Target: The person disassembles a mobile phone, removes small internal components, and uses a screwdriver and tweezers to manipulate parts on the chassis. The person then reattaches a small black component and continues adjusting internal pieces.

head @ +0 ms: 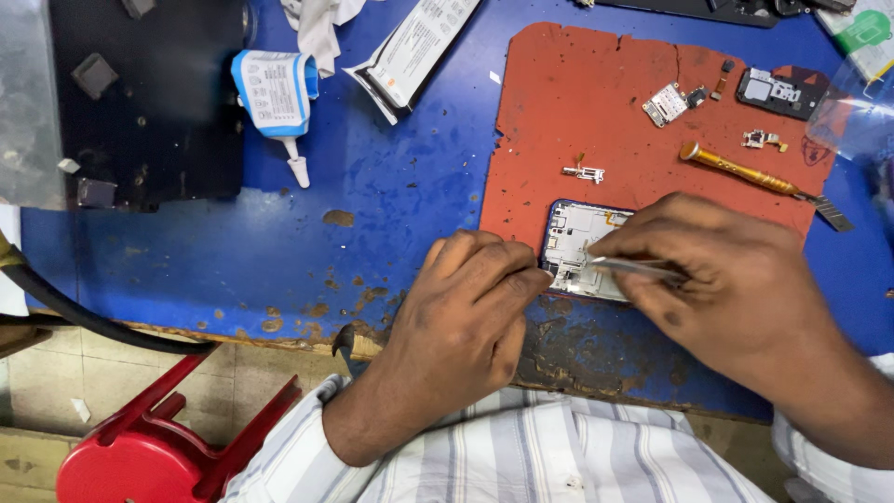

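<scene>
Left hand [466, 312] braces the opened phone [579, 247] on the red mat [596, 102], steadying it, while right hand [717, 270] fingers pinch tweezers [633, 267] over its lower edge.

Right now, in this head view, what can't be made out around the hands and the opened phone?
- Opened phone: its right part is hidden under the right hand.
- Tweezers: the rear end is covered by the right hand's fingers.
- Left hand: whether its fingertip presses the phone's edge or just rests on it.
- Small parts on the red mat: too small to identify.
- Black device: cut off by the top edge.
</scene>
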### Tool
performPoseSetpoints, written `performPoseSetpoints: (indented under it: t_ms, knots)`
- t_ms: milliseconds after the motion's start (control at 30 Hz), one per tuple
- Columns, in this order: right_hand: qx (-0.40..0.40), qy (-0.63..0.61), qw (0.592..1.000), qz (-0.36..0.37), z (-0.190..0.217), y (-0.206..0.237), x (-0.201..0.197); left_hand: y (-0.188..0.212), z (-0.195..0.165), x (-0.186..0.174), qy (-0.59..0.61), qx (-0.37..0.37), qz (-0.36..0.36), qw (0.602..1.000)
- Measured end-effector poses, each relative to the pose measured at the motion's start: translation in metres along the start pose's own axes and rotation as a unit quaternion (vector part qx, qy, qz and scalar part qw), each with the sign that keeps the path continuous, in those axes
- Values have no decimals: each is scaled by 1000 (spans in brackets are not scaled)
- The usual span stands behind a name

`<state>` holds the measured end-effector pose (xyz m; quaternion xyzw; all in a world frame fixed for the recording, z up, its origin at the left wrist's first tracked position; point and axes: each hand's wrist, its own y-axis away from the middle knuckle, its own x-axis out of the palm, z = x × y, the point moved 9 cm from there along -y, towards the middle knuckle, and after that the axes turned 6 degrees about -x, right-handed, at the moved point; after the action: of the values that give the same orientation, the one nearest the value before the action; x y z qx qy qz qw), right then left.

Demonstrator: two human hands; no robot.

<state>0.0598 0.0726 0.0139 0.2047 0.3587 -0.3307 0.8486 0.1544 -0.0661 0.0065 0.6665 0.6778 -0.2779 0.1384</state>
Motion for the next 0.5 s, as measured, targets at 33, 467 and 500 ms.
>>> performPoseSetpoints:
  t_ms: [33,467,500]
  knots:
    - [2,2,1000,-12,0,-1,-6,-1,0,1,-6,0,4,1000]
    - [34,-17,987,-156,-104,61,-49,-15,-1,14,-21,-2,26,999]
    - [34,-52,985,-162,-123,69,-49,-16,-1,16,-24,-1,30,999]
